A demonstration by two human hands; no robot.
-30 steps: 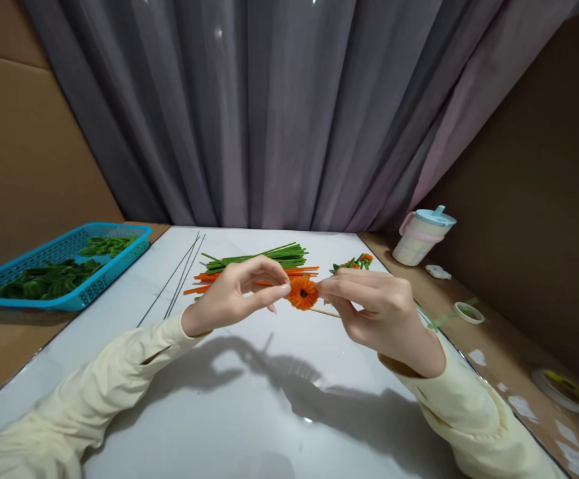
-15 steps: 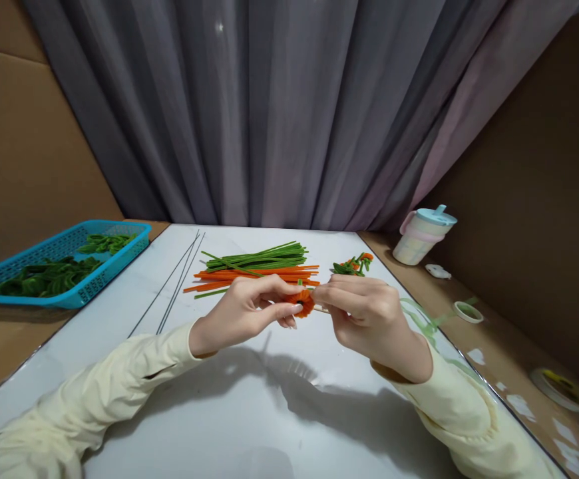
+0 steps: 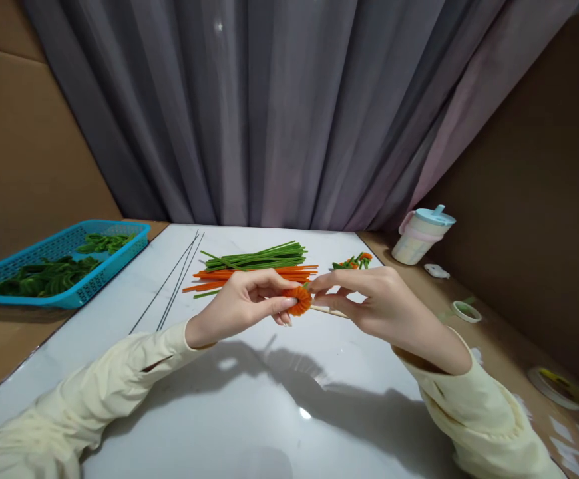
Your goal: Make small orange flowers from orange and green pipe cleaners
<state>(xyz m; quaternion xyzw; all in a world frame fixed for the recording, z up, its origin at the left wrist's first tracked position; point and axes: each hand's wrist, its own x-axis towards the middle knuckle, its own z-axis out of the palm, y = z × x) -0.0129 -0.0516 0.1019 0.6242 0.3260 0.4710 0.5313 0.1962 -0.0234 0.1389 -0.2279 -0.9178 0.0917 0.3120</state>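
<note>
Head view. The left hand (image 3: 242, 307) and the right hand (image 3: 377, 303) met above the middle of the white tabletop (image 3: 249, 406). The left thumb and fingertips were pinched shut on a small orange coiled flower (image 3: 299, 300), which sat between the two hands, raised just off the surface. The right thumb and forefinger were closed lightly at the flower's right edge, the remaining fingers loosely spread; a thin pale stick (image 3: 333, 311) ran from the flower under the right hand.

Containers: a blue mesh tray (image 3: 77, 291) at far left held green folded leaf shapes (image 3: 40, 278). A pale lidded cup (image 3: 422, 235) with a light-blue top stood at right; its contents could not be seen.

Hidden or unclear: the stick's far end was covered by the right palm, and how it joined the flower could not be made out. A small green-and-orange cluster (image 3: 353, 262) behind the right hand was too small to identify. A roll of green tape (image 3: 464, 311) and a round object at the right edge were partly cut off.

Surface and room: bundles of green stems (image 3: 259, 256) and orange stems (image 3: 249, 274) lay beyond the hands, thin dark wires (image 3: 174, 283) to their left. Grey curtain (image 3: 269, 113) behind; brown cardboard walls (image 3: 24, 146) at both sides.
</note>
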